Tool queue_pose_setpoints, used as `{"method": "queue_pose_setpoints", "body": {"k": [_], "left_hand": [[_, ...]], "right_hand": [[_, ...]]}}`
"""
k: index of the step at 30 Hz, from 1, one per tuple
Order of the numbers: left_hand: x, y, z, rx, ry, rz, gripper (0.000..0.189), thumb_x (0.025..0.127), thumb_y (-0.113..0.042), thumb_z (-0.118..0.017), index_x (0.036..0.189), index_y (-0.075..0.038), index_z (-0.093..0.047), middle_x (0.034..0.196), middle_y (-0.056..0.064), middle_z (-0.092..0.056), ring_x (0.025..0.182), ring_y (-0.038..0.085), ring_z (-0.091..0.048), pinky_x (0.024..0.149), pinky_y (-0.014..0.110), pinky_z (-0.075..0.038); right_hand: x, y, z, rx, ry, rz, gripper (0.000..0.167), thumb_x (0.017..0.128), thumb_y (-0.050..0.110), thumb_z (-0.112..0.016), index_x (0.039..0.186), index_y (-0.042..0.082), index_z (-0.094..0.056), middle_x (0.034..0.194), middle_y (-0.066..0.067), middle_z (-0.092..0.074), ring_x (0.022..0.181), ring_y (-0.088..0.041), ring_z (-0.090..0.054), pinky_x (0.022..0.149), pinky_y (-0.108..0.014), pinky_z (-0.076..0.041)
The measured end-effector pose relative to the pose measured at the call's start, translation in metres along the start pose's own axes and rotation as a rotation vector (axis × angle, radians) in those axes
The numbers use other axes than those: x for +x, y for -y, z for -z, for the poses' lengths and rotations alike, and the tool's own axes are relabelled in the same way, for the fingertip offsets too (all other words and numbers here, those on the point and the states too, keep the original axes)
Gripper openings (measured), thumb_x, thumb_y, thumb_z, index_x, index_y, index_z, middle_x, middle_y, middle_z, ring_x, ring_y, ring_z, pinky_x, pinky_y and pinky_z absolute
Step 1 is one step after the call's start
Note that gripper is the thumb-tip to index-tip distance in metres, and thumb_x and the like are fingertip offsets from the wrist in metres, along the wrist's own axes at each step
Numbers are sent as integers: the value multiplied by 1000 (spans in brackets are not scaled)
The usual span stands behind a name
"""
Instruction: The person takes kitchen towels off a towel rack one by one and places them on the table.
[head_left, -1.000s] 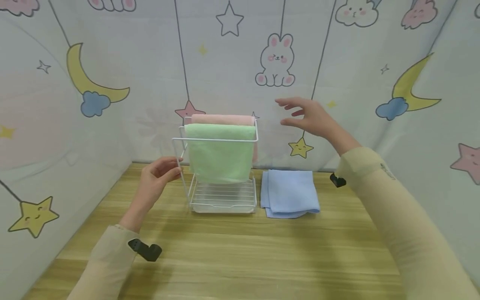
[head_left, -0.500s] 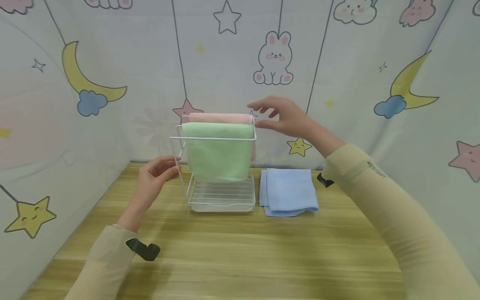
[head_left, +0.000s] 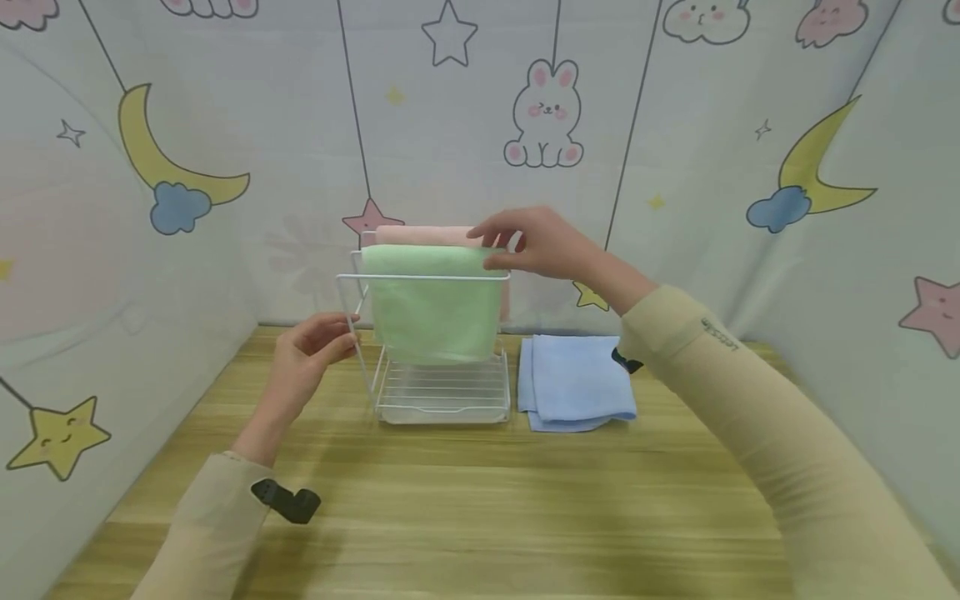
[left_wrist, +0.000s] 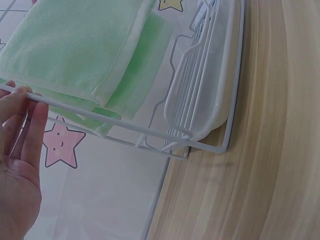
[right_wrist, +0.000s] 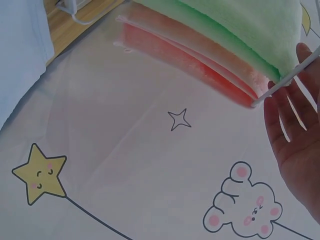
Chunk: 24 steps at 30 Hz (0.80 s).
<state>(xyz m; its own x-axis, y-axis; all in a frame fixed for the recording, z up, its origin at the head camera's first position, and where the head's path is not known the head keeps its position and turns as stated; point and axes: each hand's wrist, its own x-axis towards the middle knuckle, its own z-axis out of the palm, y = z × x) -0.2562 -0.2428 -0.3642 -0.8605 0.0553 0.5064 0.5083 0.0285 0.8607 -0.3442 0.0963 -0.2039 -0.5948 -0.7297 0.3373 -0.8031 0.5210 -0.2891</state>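
Observation:
A white wire towel rack (head_left: 423,277) stands on the table with two towels over its bars. The green towel (head_left: 435,321) hangs in front, the pink towel (head_left: 420,237) behind it. My left hand (head_left: 303,346) pinches the rack's left upright between thumb and fingers, as the left wrist view also shows. At the rack's upper right corner is my right hand (head_left: 543,242), thumb in front of the green towel and fingers over its top edge. In the right wrist view its fingers (right_wrist: 287,107) are loosely extended beside the side bar; the thumb is not clearly seen there.
A folded blue cloth (head_left: 577,383) lies on the wooden table (head_left: 465,508) to the right of the rack, below my right forearm. Under the towels the rack has a wire shelf (head_left: 442,387) over a white tray (left_wrist: 220,95). A printed curtain (head_left: 450,150) closes off the back.
My right hand has moved left and slightly down, from clear of the rack to its upper right corner at the towels. The left hand keeps its hold on the upright.

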Motion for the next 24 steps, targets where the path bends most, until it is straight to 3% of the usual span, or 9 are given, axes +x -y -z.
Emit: {"method": "queue_pose_setpoints", "body": {"k": [3,7,11,13,17,20,24], "left_hand": [[0,0,0,-2,0,0,21,94,0,-64,112,-7,-68,107,-13,-73,91,2,-70,84,23,-63],[-1,0,0,0,4,3,22,94,1,-63,116,3,-64,107,-13,-73,92,3,-70,84,22,-63],[-1,0,-1,1,3,5,22,94,1,-63,115,2,-65,108,-11,-73,92,3,-70,84,21,-62],[-2,0,-1,3,1,7,21,94,1,-63,115,1,-65,108,-12,-73,92,2,-70,84,20,-62],[-2,0,-2,7,-1,6,27,94,1,-63,118,12,-59,108,-13,-73,92,2,-70,83,19,-62],[-1,0,-1,9,-5,5,23,94,1,-63,116,8,-62,107,-13,-73,91,3,-70,83,20,-62],[0,-1,0,10,-12,1,20,93,1,-64,112,-4,-68,105,-13,-74,90,3,-71,83,22,-63]], "right_hand": [[5,4,1,-10,49,-36,35,88,22,-76,122,16,-69,112,0,-72,97,-15,-64,82,-30,-59],[11,9,1,-21,130,-93,31,87,20,-76,118,18,-71,110,0,-73,95,-16,-63,79,-31,-57],[16,12,-3,-24,161,-135,30,88,15,-75,117,16,-72,110,-2,-73,96,-18,-65,81,-31,-58],[17,13,-5,-25,156,-142,29,88,12,-74,117,14,-72,110,-3,-73,96,-18,-66,82,-31,-59],[17,14,-8,-42,122,-112,27,91,10,-71,117,10,-71,115,-6,-72,101,-20,-65,89,-34,-59],[15,14,-10,-65,91,-67,27,92,11,-70,118,7,-71,116,-8,-71,106,-21,-65,93,-35,-58],[13,13,-11,-89,49,-19,26,93,12,-70,117,6,-71,110,-10,-71,102,-22,-66,88,-34,-58]]}}
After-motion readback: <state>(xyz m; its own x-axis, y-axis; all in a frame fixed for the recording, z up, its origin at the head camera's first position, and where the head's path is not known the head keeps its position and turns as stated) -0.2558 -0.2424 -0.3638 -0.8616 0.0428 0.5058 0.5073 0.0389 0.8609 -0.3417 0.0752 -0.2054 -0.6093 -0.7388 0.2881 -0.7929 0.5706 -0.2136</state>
